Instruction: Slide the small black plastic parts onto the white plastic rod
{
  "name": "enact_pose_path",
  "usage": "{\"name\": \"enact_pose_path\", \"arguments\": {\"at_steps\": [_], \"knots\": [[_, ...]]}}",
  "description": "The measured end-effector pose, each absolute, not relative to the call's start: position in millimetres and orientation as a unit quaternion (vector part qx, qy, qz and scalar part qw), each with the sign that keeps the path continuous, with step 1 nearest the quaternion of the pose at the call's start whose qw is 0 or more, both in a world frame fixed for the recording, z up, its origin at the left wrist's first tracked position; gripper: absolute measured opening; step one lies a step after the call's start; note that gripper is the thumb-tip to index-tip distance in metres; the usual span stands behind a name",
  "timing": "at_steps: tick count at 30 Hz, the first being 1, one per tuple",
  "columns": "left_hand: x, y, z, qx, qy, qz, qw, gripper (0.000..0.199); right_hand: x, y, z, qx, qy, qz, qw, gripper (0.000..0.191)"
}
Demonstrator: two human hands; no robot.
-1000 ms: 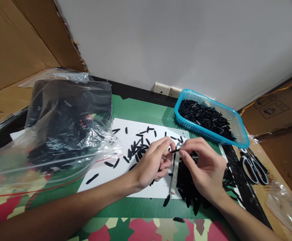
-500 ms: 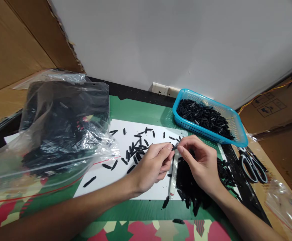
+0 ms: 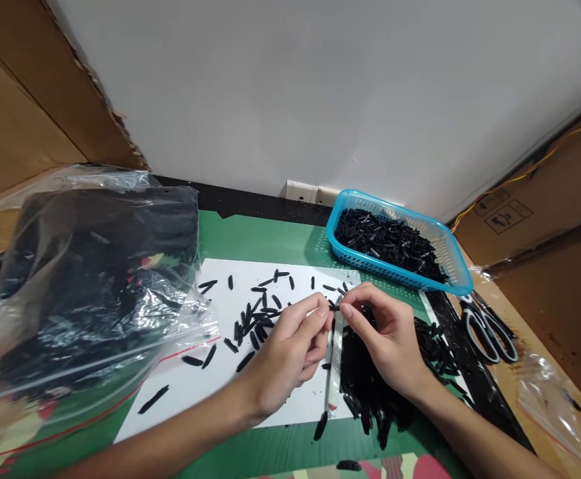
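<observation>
- At the bottom edge of the frame, right of centre, a patterned cover [image 3: 417, 467] in red and cream shows beside the green mat [image 3: 265, 234]
- Lower centre, the left hand [image 3: 298, 342] pinches a short black piece [image 3: 334, 308] between thumb and forefinger, its other fingers curled in below
- Just right of it, the right hand [image 3: 385, 326] has thumb and forefinger closed on the same piece
- The piece lies roughly level across the small gap between the two grips, left end at the left fingertips, right end at the right ones, its middle bare; the fingertips partly hide both ends
- Under the right hand, a dark pile [image 3: 365, 389] spreads through the lower right, beside a pale strip [image 3: 337, 366]
- Across the lower centre, more sticks [image 3: 243, 322] lie scattered on white paper [image 3: 188, 392]
- Right edge, lower half: a small clear bag [image 3: 552, 399], then scissors [image 3: 480, 332]
- Left side: a big clear bag [image 3: 91, 286] of black stuff
- Farther, right of centre: a blue basket [image 3: 380, 267] of black bits
- Behind, a socket [image 3: 302, 191] and the pale wall [image 3: 320, 86]
</observation>
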State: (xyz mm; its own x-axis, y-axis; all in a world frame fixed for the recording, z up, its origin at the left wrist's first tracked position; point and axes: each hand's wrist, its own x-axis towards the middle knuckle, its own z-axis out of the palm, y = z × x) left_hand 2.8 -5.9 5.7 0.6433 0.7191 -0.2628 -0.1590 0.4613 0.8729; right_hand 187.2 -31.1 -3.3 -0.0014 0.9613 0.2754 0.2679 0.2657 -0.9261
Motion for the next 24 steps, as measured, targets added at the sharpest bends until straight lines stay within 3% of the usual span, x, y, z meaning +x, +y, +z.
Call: {"name": "enact_pose_path", "arguments": {"at_steps": [5,13,16,20,24], "knots": [[2.9,-5.5,4.3,0.442,0.324,0.281,0.788,0.040,187.9,-29.7,-2.6,-0.507,-0.625,0.334,0.490,0.014],[2.7,-5.4,5.8,0.454,0.308,0.262,0.794,0.040,184.1,-34.2,2.1,-0.492,-0.685,0.211,0.494,0.016],[1.4,-5.6,5.7,0.460,0.307,0.257,0.792,0.040,197.9,-31.8,8.0,-0.460,-0.730,0.089,0.498,0.013],[-0.4,-3.8,4.0,0.444,0.313,0.261,0.798,0.038,243.1,-15.7,18.2,-0.445,-0.739,-0.187,0.470,0.016],[-0.3,0.4,3.9,0.419,0.307,0.275,0.809,0.034,269.4,-2.0,21.9,-0.575,-0.669,-0.197,0.428,0.012]]}}
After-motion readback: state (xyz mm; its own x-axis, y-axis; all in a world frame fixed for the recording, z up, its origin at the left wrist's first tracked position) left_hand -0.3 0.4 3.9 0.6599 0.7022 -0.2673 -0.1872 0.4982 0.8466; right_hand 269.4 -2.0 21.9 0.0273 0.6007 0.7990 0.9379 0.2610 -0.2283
